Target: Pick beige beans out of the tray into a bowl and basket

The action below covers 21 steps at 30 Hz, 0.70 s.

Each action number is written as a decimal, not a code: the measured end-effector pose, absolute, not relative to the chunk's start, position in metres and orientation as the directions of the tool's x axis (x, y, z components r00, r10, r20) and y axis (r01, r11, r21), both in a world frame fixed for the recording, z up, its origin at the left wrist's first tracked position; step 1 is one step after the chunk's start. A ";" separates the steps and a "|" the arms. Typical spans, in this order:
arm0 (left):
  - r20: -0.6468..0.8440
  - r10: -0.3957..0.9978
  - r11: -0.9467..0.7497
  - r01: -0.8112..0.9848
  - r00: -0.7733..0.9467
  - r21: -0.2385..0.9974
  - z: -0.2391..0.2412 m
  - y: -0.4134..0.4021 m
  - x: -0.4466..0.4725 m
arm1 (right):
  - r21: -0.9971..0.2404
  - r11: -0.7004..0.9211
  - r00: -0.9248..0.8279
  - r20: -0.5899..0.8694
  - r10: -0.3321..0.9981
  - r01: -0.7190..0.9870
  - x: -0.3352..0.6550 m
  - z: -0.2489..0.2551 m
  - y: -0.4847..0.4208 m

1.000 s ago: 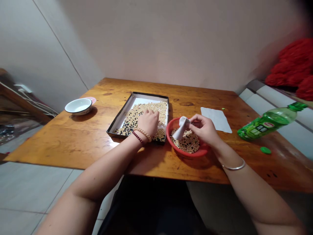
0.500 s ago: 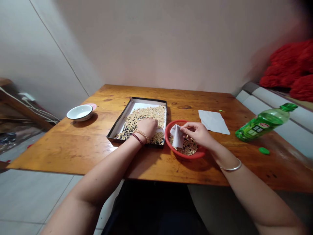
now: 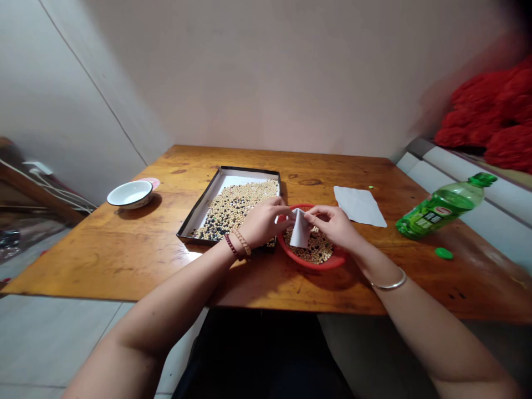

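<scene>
My right hand [image 3: 332, 226] pinches a folded white sheet [image 3: 300, 233], paper or thin cloth, which hangs cone-shaped over a red plastic basket [image 3: 322, 265]. Pale and dark beans [image 3: 318, 250] lie inside the basket. My left hand [image 3: 264, 221] bridges the tray's right edge and the basket, its fingertips bent together at the sheet's upper left side. A bit of white shows between those fingers; I cannot make out what it is. Beneath and left of that hand, a shallow black-rimmed tray [image 3: 199, 206] holds many pale beans mixed with dark ones [image 3: 233, 205].
Right of the basket lies another white sheet [image 3: 361, 206]. A green bottle [image 3: 443, 208] leans at the right, with a green cap [image 3: 444, 253] near it. At the left are a white enamel bowl [image 3: 130, 194] and a pink disc [image 3: 153, 183]. The wooden table [image 3: 124, 260] meets a wall.
My left hand has risen from the beans in the tray and moved right to the folded sheet. My right hand still holds the sheet above the basket. The view has shifted slightly.
</scene>
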<state>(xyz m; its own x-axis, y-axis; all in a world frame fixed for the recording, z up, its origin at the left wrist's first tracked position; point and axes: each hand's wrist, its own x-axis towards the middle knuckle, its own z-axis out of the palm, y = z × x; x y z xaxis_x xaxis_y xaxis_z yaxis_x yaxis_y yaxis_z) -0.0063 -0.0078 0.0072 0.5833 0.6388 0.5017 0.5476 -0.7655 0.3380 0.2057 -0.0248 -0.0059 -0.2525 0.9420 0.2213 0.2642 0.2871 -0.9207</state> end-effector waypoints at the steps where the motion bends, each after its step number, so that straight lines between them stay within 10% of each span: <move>1: 0.519 0.625 -0.772 0.559 0.583 0.302 0.006 -0.010 -0.004 | -0.920 0.287 -0.260 0.218 0.941 0.267 0.205 -0.006 -0.025; 15: 0.605 0.489 -0.785 0.619 0.629 -0.009 0.003 -0.018 -0.001 | -0.880 0.296 -0.418 0.125 0.900 0.373 0.203 0.000 -0.032; 21: 0.513 0.739 -0.543 0.837 0.437 0.068 0.005 -0.011 -0.014 | -0.869 0.310 -0.369 0.163 0.915 0.386 0.205 -0.007 -0.029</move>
